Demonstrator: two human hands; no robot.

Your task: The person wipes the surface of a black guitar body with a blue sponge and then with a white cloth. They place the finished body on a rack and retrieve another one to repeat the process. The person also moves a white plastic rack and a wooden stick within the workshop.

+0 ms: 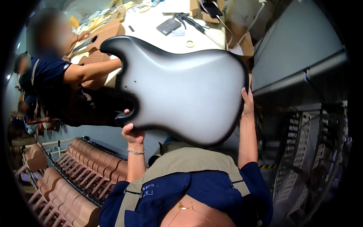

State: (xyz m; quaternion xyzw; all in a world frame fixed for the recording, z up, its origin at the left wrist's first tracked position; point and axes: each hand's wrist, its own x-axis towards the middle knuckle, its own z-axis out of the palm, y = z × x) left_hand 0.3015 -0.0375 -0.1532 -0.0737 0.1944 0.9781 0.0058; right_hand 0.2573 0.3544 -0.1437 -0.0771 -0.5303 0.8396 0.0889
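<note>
An electric guitar body point(185, 90), silver-grey in the middle and fading to black at the edges, is held up in front of me with its broad face toward me. My left hand point(132, 132) grips the lower horn beside the neck cutout, thumb and a fingertip showing. At the opposite end, my right hand point(247, 103) is closed round the rounded rim, its other fingers hidden behind the body. A few small holes show near the cutout.
Beyond lies a pale worktable point(151, 19) with tape rolls, a dark flat pad point(168, 26) and a trigger-handled tool point(191, 22). A co-worker point(56, 72) stands at left by an acoustic guitar point(102, 36). Racks of wooden guitar parts point(94, 162) stand lower left; a fan point(298, 166) is at right.
</note>
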